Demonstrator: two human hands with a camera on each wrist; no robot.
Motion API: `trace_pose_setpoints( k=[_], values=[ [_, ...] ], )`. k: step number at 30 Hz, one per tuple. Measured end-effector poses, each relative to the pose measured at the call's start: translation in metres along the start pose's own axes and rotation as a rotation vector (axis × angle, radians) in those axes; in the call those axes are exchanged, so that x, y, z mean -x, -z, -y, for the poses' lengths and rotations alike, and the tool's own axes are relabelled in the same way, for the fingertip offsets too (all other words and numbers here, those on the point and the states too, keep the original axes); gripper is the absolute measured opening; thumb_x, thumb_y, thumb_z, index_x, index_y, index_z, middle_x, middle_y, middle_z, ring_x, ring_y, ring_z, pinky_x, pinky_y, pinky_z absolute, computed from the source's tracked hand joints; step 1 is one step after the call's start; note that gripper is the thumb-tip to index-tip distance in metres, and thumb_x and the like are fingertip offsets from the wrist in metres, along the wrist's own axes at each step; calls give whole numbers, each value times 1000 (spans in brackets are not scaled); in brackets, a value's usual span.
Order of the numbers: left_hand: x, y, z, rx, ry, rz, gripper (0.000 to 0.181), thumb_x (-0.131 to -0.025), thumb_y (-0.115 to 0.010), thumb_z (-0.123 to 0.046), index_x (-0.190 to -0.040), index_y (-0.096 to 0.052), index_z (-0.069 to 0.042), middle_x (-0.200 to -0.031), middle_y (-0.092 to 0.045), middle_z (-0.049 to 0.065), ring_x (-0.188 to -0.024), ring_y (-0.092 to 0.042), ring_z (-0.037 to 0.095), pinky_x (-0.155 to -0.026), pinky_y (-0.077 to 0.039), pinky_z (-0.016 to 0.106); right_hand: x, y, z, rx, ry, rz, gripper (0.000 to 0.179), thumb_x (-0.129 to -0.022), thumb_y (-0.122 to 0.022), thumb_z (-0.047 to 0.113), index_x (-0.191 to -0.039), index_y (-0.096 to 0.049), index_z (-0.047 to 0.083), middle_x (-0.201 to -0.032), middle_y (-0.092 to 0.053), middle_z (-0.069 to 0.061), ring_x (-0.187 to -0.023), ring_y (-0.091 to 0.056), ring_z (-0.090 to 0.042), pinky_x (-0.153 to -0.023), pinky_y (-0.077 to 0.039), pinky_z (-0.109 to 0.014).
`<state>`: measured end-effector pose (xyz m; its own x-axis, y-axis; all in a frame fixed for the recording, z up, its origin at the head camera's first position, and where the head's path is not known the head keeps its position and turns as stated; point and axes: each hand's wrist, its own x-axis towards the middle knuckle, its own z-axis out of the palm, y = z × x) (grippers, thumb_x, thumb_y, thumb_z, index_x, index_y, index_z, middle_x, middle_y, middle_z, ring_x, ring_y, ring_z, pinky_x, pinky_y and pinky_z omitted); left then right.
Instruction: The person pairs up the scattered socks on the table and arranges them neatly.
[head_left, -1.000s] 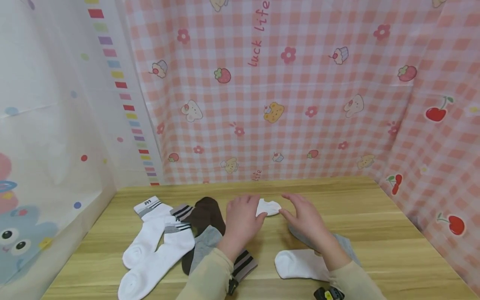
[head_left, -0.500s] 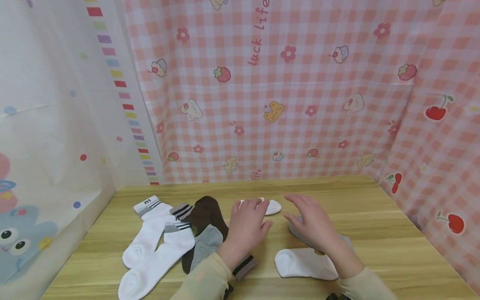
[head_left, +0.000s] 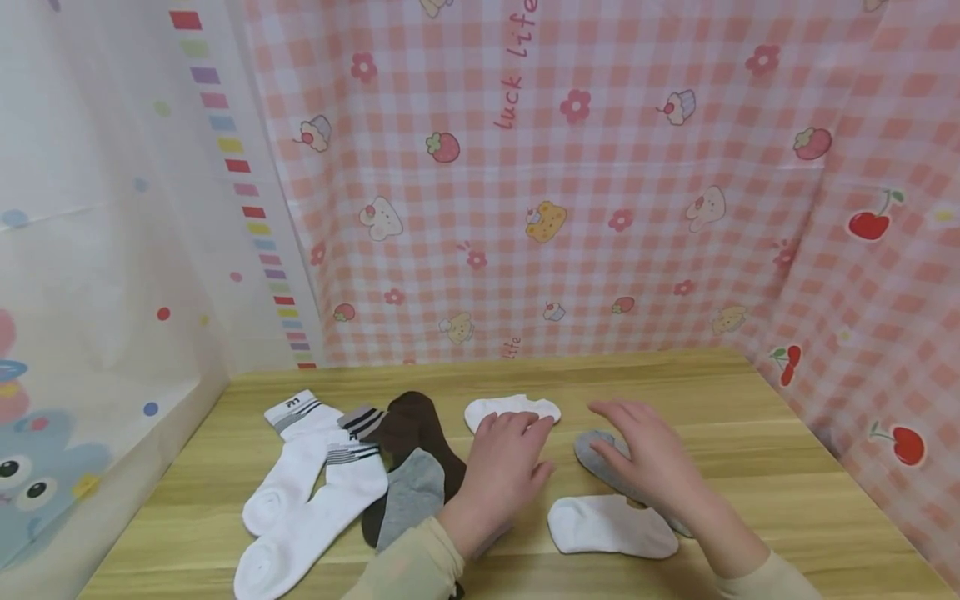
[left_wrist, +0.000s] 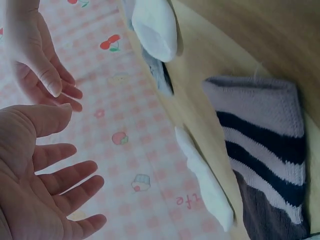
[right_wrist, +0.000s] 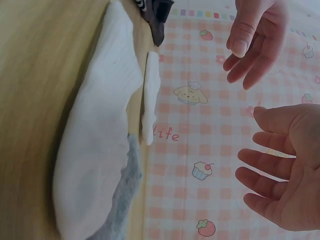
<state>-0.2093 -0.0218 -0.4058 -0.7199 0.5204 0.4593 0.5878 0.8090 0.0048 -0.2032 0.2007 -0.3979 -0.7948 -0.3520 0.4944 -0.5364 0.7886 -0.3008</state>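
My left hand (head_left: 506, 471) hovers with relaxed fingers in front of a short white sock (head_left: 480, 410) lying at the back middle of the table. Nothing is in its palm in the left wrist view. To the right, my right hand (head_left: 652, 454) is raised with fingers apart, holding nothing, over a grey sock (head_left: 596, 454). A second short white sock (head_left: 611, 527) lies flat nearer the front. In the right wrist view this white sock (right_wrist: 97, 135) and part of the grey sock (right_wrist: 122, 195) lie below the hand.
Two long white socks (head_left: 318, 517) with striped cuffs lie at the left. Beside them are dark brown socks (head_left: 420, 425) with striped cuffs and another grey sock (head_left: 412, 492). Patterned cloths (head_left: 547, 275) hang behind and beside the wooden table (head_left: 787, 483).
My left hand has let go of the back white sock and drawn toward me. My right hand has moved right and back, uncovering more of the grey sock and front white sock.
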Motion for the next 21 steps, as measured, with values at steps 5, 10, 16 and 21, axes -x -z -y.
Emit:
trace_pose_setpoints(
  k=[5,10,16,21],
  values=[
    [3,-2,-4,-8,-25,15,51,-85,-75,-32,-131,-62,-15,-117,-65,3,-108,-59,23,-97,-42,47,8,5,-1,30,-12,12,45,-85,-79,16,-126,-63,5,-118,-66,-9,-112,-59,-32,-91,-49,-52],
    [6,-4,-7,18,-30,43,48,-85,-75,-33,-128,-63,-15,-117,-65,1,-107,-59,22,-95,-43,44,16,9,-2,40,-49,46,44,-85,-79,17,-125,-64,7,-118,-67,-9,-111,-59,-33,-90,-49,-53],
    [8,-7,-8,99,-33,52,45,-84,-75,-28,-124,-65,-11,-112,-66,5,-104,-61,23,-88,-48,40,25,12,-6,32,-122,97,43,-86,-79,18,-125,-64,7,-120,-66,-9,-112,-59,-34,-88,-50,-53],
    [9,-8,-10,184,7,115,48,-83,-77,-32,-124,-65,-10,-113,-66,7,-104,-61,24,-85,-51,37,32,14,-9,23,-169,155,37,-85,-79,19,-119,-67,10,-116,-67,-7,-107,-61,-32,-83,-52,-52]
  ],
)
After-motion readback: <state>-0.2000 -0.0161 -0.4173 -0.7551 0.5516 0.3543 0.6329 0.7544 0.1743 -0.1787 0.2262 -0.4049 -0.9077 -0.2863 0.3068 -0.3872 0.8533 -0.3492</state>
